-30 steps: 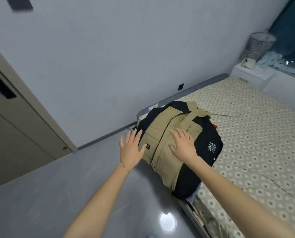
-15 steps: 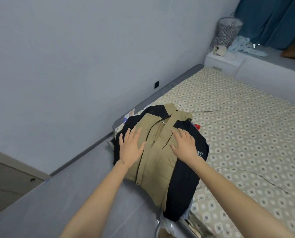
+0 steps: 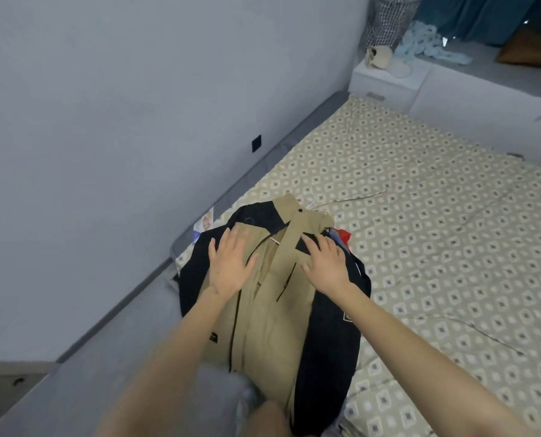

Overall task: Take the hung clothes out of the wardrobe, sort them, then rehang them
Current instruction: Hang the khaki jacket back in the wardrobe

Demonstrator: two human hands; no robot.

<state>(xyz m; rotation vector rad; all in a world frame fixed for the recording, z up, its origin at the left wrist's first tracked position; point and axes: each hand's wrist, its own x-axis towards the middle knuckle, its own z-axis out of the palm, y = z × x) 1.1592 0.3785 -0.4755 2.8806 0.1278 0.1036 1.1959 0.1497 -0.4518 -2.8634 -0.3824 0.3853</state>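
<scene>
Head cam, the only view: compared with half a second ago, the left hand (image 3: 231, 263) and right hand (image 3: 326, 263) are still spread flat on the khaki-and-black jacket (image 3: 272, 316). The fingers (image 3: 225, 241) are straight and gripping nothing, just sitting a bit nearer the collar now. The jacket lies on the near corner of the bed (image 3: 436, 216). Past the fingertips only the hanger hook (image 3: 308, 198) pokes out. Beyond the right fingers a red scrap (image 3: 345, 236) of the pile underneath shows; the rest is buried. The jacket hem is lost in blur at the bottom edge.
</scene>
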